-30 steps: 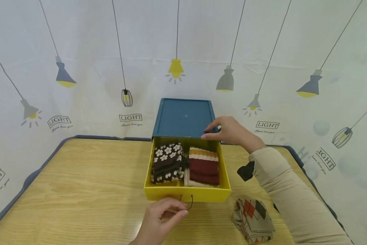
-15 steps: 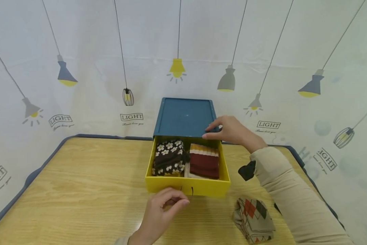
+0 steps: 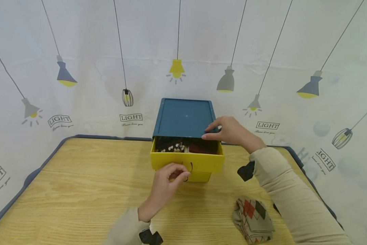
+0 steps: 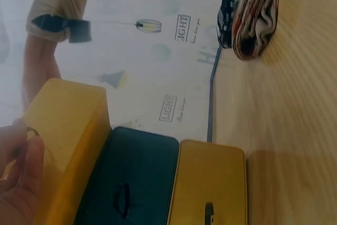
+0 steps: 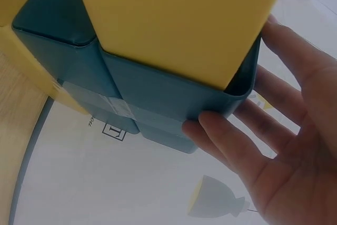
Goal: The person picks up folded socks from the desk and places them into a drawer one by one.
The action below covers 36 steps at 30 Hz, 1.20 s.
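In the head view, a small chest of drawers with a blue top (image 3: pixel 184 117) stands at the back of the table. Its yellow upper drawer (image 3: pixel 162 160) juts partly out. My left hand (image 3: pixel 165 183) pinches the thin dark cord handle (image 3: pixel 191 166) on the drawer front. Inside lie folded flower-print socks (image 3: pixel 174 147) and maroon socks (image 3: pixel 203 147), mostly hidden under the top. My right hand (image 3: pixel 233 132) grips the casing's front right corner; in the right wrist view its fingers (image 5: pixel 226 135) wrap that teal corner.
Folded argyle socks (image 3: pixel 253 219) lie on the table at the right. Behind them, a dark patterned bundle (image 4: pixel 225 20) shows in the left wrist view. Below the jutting drawer are a teal drawer (image 4: pixel 142 172) and a yellow one (image 4: pixel 213 183). A lamp-print sheet (image 3: pixel 94 81) hangs behind.
The yellow drawer has slid back into the chest, left hand moving forward with its handle, and the socks inside are now mostly covered. My right hand stays at the corner.
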{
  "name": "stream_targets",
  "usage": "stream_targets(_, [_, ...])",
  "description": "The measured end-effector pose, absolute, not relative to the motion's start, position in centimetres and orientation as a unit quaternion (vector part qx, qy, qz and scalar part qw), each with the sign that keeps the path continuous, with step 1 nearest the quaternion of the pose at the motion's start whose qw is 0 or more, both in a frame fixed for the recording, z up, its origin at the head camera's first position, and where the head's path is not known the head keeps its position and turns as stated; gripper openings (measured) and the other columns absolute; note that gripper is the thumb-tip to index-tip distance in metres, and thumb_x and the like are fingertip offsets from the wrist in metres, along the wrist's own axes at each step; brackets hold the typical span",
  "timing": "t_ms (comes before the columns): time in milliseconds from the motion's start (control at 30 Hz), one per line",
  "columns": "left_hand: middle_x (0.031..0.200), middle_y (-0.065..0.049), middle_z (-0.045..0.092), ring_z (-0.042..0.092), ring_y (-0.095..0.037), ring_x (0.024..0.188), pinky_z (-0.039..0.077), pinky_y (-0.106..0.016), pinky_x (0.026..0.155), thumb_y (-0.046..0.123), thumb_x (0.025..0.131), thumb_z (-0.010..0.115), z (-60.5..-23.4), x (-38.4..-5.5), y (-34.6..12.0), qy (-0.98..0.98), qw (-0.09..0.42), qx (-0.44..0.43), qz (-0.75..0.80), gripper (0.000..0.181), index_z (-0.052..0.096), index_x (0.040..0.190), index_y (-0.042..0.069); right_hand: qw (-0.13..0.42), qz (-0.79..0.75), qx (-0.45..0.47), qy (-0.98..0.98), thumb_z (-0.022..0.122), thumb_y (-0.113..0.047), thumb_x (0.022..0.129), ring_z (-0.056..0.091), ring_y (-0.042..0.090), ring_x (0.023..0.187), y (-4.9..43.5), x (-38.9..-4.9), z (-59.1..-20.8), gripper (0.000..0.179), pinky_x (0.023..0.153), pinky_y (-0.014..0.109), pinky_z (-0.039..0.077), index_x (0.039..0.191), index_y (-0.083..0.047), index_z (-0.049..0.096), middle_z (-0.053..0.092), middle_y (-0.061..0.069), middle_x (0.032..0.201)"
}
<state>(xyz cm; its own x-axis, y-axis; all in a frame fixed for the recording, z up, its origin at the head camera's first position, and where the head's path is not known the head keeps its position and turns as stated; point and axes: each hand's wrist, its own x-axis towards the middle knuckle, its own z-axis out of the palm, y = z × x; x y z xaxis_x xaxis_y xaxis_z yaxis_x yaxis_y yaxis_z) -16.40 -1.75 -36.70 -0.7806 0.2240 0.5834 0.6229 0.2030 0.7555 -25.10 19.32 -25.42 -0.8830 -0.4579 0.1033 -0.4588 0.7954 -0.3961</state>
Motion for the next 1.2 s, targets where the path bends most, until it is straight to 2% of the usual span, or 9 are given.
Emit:
stream_targets(267, [0.077, 0.005, 0.058, 0.054, -0.005, 0.065, 0.049, -0.021, 0.059, 0.021, 0.085, 0.059, -37.5, -20.2, -1.5, -0.770, 0.190, -0.282, -0.539, 0.009, 0.064, 0.084, 0.013, -0.004, 0.211, 0.244, -0.947, 0.066, -0.031, 0.080, 0.053, 0.027, 0.103, 19.3, -25.1, -25.4, 0.033, 0.077, 0.039, 0.048, 0.102, -0.006, 0.067, 0.060, 0.012, 0.108])
stream_targets(567, [0.078, 0.004, 0.057, 0.054, -0.006, 0.066, 0.048, -0.021, 0.059, 0.022, 0.085, 0.059, -37.8, -22.0, -1.3, -0.777, 0.206, -0.281, -0.524, 0.010, 0.063, 0.084, 0.012, -0.018, 0.225, 0.242, -0.943, 0.065, -0.029, 0.081, 0.056, 0.027, 0.097, 19.3, -24.9, -25.3, 0.032, 0.073, 0.037, 0.050, 0.103, -0.006, 0.067, 0.059, 0.013, 0.109])
stream_targets(733, [0.081, 0.004, 0.059, 0.055, -0.005, 0.067, 0.049, -0.021, 0.060, 0.022, 0.085, 0.059, -37.3, -22.0, -1.9, -0.786, 0.163, -0.283, -0.525, 0.012, 0.064, 0.090, 0.012, -0.013, 0.222, 0.241, -0.945, 0.065, -0.028, 0.081, 0.056, 0.027, 0.096, 19.2, -24.9, -25.2, 0.032, 0.072, 0.037, 0.050, 0.103, -0.006, 0.067, 0.058, 0.015, 0.111])
stream_targets(900, [0.084, 0.001, 0.061, 0.056, -0.006, 0.068, 0.049, -0.021, 0.062, 0.022, 0.085, 0.059, -35.0, -21.6, -3.5, -0.811, 0.116, -0.286, -0.496, 0.024, 0.061, 0.106, 0.010, -0.013, 0.225, 0.240, -0.944, 0.065, -0.029, 0.080, 0.057, 0.027, 0.095, 19.0, -24.8, -25.3, 0.033, 0.074, 0.037, 0.050, 0.103, -0.005, 0.067, 0.058, 0.015, 0.111])
stream_targets(1033, [0.081, -0.002, 0.061, 0.056, -0.009, 0.067, 0.049, -0.023, 0.061, 0.019, 0.084, 0.062, -32.4, -21.6, -5.0, -0.818, 0.160, -0.312, -0.456, 0.028, 0.060, 0.109, 0.006, -0.014, 0.223, 0.234, -0.946, 0.065, -0.029, 0.081, 0.056, 0.026, 0.096, 19.1, -24.7, -25.3, 0.033, 0.074, 0.037, 0.049, 0.105, -0.006, 0.066, 0.057, 0.014, 0.112])
stream_targets(1200, [0.084, -0.004, 0.057, 0.052, -0.016, 0.073, 0.046, -0.029, 0.065, 0.017, 0.080, 0.066, -30.3, -23.3, -7.2, -0.832, 0.234, -0.314, -0.393, 0.024, 0.064, 0.101, 0.005, -0.006, 0.219, 0.238, -0.946, 0.064, -0.029, 0.081, 0.054, 0.027, 0.099, 19.2, -24.6, -25.5, 0.034, 0.076, 0.038, 0.048, 0.106, -0.005, 0.065, 0.057, 0.014, 0.114])
